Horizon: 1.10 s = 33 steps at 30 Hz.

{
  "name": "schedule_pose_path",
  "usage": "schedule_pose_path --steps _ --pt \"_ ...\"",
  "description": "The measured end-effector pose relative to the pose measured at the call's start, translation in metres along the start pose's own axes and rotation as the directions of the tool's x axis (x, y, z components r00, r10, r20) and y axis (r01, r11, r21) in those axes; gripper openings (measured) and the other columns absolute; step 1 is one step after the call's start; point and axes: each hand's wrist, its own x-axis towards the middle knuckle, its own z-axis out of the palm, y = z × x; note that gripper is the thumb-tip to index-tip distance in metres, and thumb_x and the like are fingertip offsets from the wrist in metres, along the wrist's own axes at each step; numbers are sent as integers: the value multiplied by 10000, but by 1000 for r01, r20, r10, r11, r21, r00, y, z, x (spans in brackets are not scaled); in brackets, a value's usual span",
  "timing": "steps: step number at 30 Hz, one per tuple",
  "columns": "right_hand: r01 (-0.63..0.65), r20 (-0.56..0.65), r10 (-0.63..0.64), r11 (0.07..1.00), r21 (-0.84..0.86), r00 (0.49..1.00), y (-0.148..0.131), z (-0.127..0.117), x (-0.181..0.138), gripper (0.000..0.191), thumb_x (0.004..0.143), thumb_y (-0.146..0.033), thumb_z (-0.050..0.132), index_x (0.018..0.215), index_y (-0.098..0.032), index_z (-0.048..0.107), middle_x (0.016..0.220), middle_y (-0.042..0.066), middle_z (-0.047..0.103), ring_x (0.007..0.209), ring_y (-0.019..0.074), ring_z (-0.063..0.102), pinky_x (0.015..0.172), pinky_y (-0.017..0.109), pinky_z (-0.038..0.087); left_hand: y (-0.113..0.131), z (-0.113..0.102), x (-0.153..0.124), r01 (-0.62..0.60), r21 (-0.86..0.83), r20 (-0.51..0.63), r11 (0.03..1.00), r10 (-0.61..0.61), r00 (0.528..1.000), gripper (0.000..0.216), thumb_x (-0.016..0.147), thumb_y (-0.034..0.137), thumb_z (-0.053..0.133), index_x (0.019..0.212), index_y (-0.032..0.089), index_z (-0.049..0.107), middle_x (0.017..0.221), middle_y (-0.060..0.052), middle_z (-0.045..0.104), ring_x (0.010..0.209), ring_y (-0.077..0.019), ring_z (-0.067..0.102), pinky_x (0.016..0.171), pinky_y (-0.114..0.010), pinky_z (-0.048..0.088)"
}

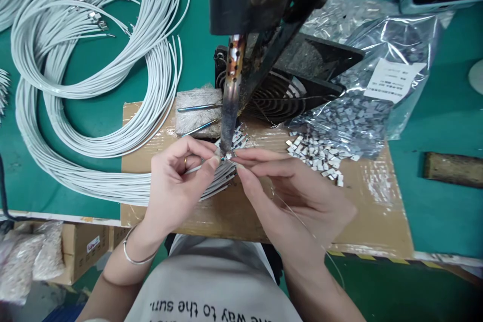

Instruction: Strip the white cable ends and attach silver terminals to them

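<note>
The tip of a soldering iron [228,121], held in a stand, points down between my two hands. My left hand [184,176] is closed in a pinch at the tip, apparently on the end of a white cable mostly covered by the fingers. From the other side my right hand [287,191] is closed, with thin solder wire [298,216] running through it and trailing down over the wrist. A small metal terminal [230,155] sits between the fingertips, under the iron; which hand grips it is unclear. The ends of a white cable bundle [124,186] fan out beneath my left hand.
Loose metal terminals [320,153] lie piled on the cardboard sheet [370,211], beside a clear plastic bag [411,60]. A black fan [279,100] stands behind the iron. Two tweezers-like metal rods [199,107] rest on a wrapped block [188,95]. Coiled cables [33,60] occupy the left.
</note>
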Motion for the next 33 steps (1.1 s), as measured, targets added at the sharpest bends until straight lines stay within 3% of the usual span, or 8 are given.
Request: schedule_pose_path --steps 6,16,33 --pt "27 -15 -27 1000 0 1000 0 1 0 236 904 -25 795 937 -258 767 1068 1 870 966 190 836 902 348 691 -1 -1 -1 -30 19 1 999 30 1000 139 850 110 827 761 166 736 905 -37 792 529 -39 412 469 -179 290" --pt "19 -11 -19 999 -25 1000 2 0 -1 230 908 -36 795 937 -263 766 1061 1 870 974 191 838 896 347 689 2 2 2 39 -46 18 998 -38 999 180 748 41 856 721 157 721 865 -18 769 507 -20 393 468 -167 263" --pt "78 -29 -80 995 -63 996 2 1 1 208 926 -64 799 965 -268 791 1040 0 873 912 183 842 866 325 704 1 -1 0 -30 16 22 999 30 999 155 833 98 832 738 157 724 896 -45 776 499 -22 405 460 -173 271"
